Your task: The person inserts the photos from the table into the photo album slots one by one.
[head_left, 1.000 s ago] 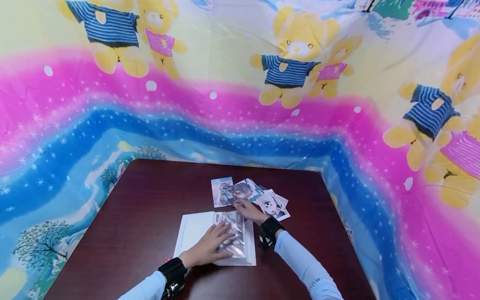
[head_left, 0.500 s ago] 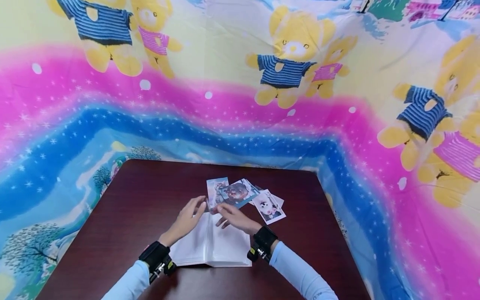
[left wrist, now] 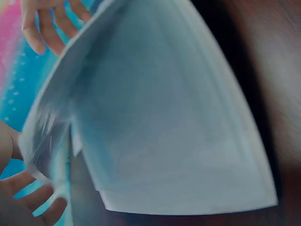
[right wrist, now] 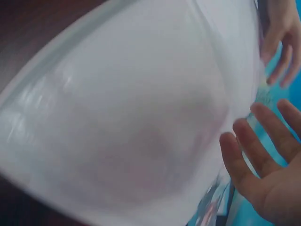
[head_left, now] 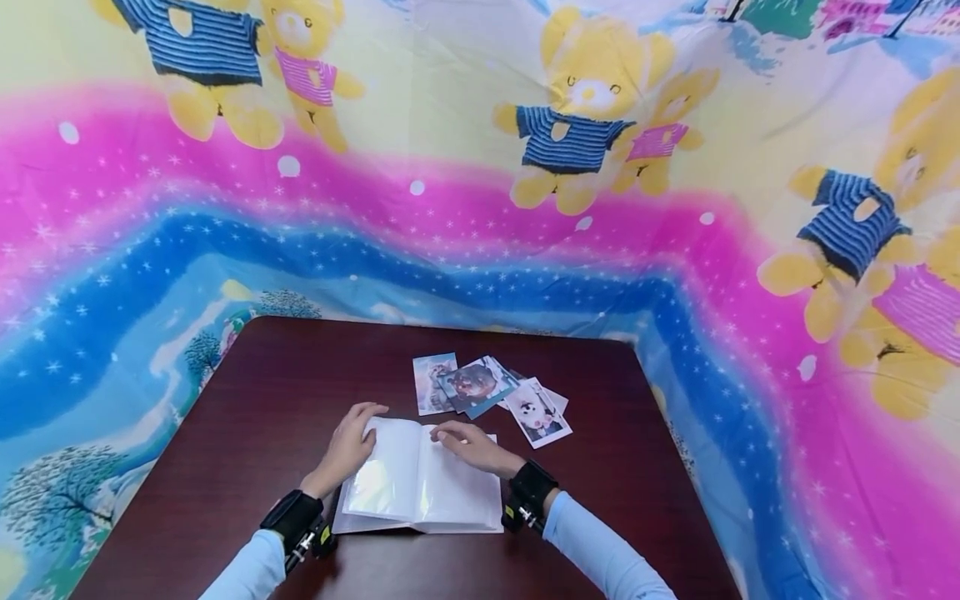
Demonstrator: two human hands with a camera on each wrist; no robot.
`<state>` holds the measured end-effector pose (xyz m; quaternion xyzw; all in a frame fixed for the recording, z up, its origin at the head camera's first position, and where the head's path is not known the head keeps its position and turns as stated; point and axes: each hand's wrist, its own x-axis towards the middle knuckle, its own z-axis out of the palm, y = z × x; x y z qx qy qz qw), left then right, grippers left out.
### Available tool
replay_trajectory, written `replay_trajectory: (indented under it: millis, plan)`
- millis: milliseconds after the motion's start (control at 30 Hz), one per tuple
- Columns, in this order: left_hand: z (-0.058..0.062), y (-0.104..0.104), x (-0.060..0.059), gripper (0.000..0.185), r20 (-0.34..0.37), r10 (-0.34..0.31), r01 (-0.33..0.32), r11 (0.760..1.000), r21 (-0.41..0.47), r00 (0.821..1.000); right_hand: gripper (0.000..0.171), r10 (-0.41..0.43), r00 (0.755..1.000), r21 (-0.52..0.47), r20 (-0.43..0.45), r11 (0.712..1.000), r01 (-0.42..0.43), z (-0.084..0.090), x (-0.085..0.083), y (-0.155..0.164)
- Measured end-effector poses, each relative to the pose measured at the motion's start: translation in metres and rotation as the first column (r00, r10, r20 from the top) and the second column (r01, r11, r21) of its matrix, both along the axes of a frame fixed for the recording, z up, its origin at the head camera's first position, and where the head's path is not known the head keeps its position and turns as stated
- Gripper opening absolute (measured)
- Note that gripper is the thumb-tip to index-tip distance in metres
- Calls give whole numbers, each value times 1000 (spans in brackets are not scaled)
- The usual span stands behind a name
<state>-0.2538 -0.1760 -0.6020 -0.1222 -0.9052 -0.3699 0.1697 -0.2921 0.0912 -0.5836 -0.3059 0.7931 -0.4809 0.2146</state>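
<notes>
An open photo album (head_left: 461,492) with white pages and clear plastic sleeves lies near the table's front edge. My left hand (head_left: 347,446) is at the upper left corner of its left page (head_left: 386,475), thumb beside the page edge and fingers stretched past it. In the left wrist view this page (left wrist: 169,117) bulges upward, its corner near my loosely bent fingers (left wrist: 35,200). Over the top of the right page, my right hand (head_left: 474,448) hovers or touches lightly; the contact cannot be told. Its fingers (right wrist: 244,155) are spread and hold nothing.
Behind the album lie several loose photos: a pale one (head_left: 433,385), a dark animal picture (head_left: 476,383) overlapping it, and a white-bordered one (head_left: 538,414) to the right. The brown table (head_left: 300,367) meets a printed curtain (head_left: 450,233) at the back.
The album's photo page has been turned, and white pages now face up. My left hand rose toward the middle, then swung left with the page. My right hand moved left over the album.
</notes>
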Motion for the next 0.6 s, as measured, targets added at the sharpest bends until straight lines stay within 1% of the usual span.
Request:
replay_trajectory:
  millis: [33, 100, 167, 233, 300, 367, 400, 433, 467, 500, 567, 600]
  plan:
    - [-3, 0, 1, 42, -17, -2, 1, 1000, -28, 1000, 35, -22, 1000, 0, -21, 1000, 22, -2, -2, 5]
    - [-9, 1, 2, 39, -74, -9, 2, 995, -98, 997, 35, -58, 997, 14, -47, 998, 59, -7, -6, 15]
    - [-14, 2, 4, 42, -119, -43, 19, 981, -191, 992, 35, -89, 993, 34, -80, 995, 92, -13, -8, 23]
    - [-19, 5, 4, 43, -154, -97, 45, 951, -306, 983, 34, -114, 987, 66, -115, 990, 122, -18, -8, 31]
    - [-23, 10, 3, 42, -169, -158, 76, 908, -413, 973, 31, -124, 978, 102, -169, 985, 142, -23, -7, 39]
    - [-26, 16, 2, 41, -169, -199, 91, 864, -495, 965, 27, -114, 965, 133, -236, 980, 148, -29, -5, 45]
    - [-27, 18, 0, 40, -160, -205, 96, 852, -515, 966, 26, -109, 959, 150, -263, 977, 152, -32, -3, 48]
    - [-27, 22, -1, 38, -159, -207, 96, 848, -521, 965, 25, -99, 952, 162, -289, 975, 150, -34, -1, 50]
    - [-26, 25, -2, 38, -155, -202, 95, 852, -514, 967, 24, -84, 945, 166, -317, 976, 143, -36, 1, 52]
    - [-25, 28, -4, 36, -151, -192, 93, 861, -500, 970, 24, -75, 942, 175, -328, 975, 139, -38, 3, 54]
    - [-23, 36, -8, 31, -144, -167, 85, 887, -454, 975, 26, -54, 934, 191, -354, 973, 129, -43, 7, 56]
    - [-23, 40, -11, 27, -144, -152, 78, 902, -425, 978, 28, -51, 934, 208, -354, 969, 131, -45, 9, 57]
